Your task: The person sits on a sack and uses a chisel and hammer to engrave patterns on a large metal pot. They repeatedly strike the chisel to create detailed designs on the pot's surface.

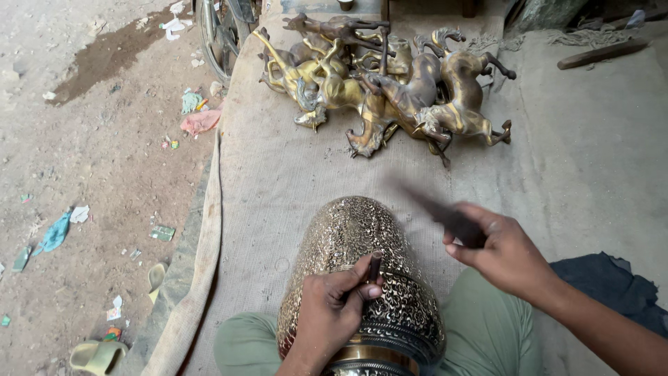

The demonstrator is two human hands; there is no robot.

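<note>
An engraved brass vase (362, 237) lies on its side across my lap, its neck toward me. My left hand (332, 306) rests on the vase and pinches a short dark chisel (374, 266), its tip against the patterned surface. My right hand (502, 256) is raised to the right of the vase and grips a dark hammer-like tool (435, 209), which is blurred by motion.
A pile of brass horse figures (390, 80) lies at the far side of the burlap mat (278, 167). A wheel (217, 35) stands at the mat's far left corner. Dirt ground with litter and a sandal (97, 356) lies to the left. Dark cloth (612, 285) sits at right.
</note>
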